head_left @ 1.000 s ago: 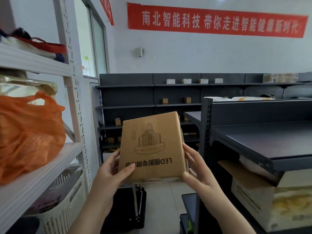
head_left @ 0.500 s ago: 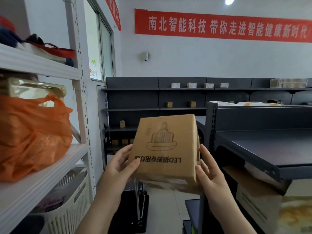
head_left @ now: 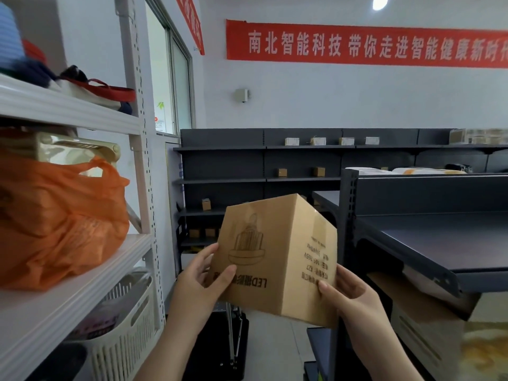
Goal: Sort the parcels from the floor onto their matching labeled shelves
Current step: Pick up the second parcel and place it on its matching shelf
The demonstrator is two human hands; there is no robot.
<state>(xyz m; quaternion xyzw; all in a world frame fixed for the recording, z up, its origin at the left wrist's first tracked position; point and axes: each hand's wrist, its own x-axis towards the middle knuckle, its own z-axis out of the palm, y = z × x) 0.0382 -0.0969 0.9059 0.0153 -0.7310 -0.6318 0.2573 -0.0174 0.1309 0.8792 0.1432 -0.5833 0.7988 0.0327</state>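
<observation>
I hold a brown cardboard parcel (head_left: 277,254) at chest height, printed upside down with a lamp drawing and "LED" text. My left hand (head_left: 202,281) grips its left face, thumb across the print. My right hand (head_left: 350,295) holds its lower right corner, fingers on the side with small text. The box is turned so that two faces show. A dark grey metal shelf (head_left: 428,243) stands directly to the right of the parcel, its upper deck bare. No shelf label is readable.
A white rack (head_left: 82,281) on the left carries an orange plastic bag (head_left: 55,221) and a white basket (head_left: 123,325) below. Dark wall shelves (head_left: 247,180) at the back hold several small boxes. A large carton (head_left: 428,320) sits under the grey shelf. A black cart (head_left: 228,345) stands on the floor.
The parcel has been rotated between my hands, so its right side face with small text now shows. My view has shifted slightly to the left and closer to the shelves.
</observation>
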